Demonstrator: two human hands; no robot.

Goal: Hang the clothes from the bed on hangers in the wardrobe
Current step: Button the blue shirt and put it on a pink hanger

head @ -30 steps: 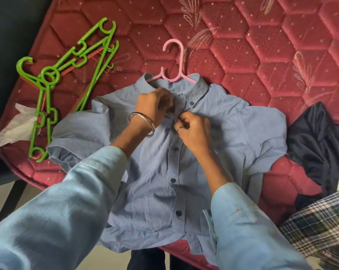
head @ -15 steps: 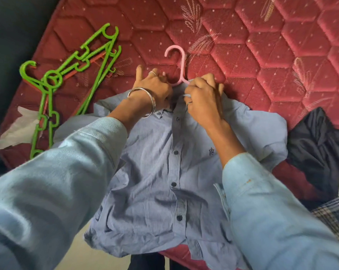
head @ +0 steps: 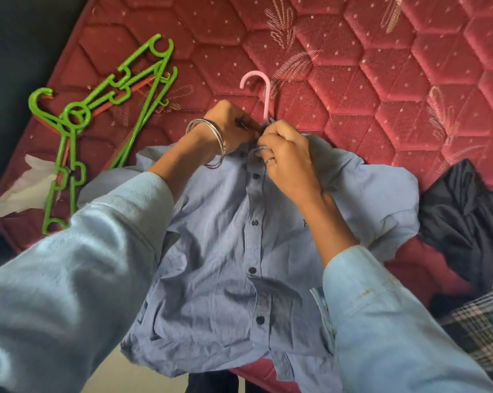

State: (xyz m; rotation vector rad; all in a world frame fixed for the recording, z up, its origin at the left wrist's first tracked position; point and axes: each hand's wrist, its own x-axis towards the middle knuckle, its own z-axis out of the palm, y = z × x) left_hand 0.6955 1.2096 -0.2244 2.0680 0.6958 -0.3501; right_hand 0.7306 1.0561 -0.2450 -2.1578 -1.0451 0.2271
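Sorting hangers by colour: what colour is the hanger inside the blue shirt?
Pink; the hanger's hook sticks out above the shirt collar in the head view.

Both hands [head: 268, 143] pinch shirt [head: 225, 251] collar (pink hanger [head: 263, 92] inside).

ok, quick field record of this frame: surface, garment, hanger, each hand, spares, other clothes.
surface: red quilted mattress
garment: blue shirt, front up, lower buttons done
hanger: pink hanger, hook sticking out past the collar, rest hidden inside the shirt
left hand: left hand pinches the collar by the top button
right hand: right hand pinches the collar opposite
spares: green hangers, piled left of the shirt
other clothes: black garment and plaid cloth, right of the shirt
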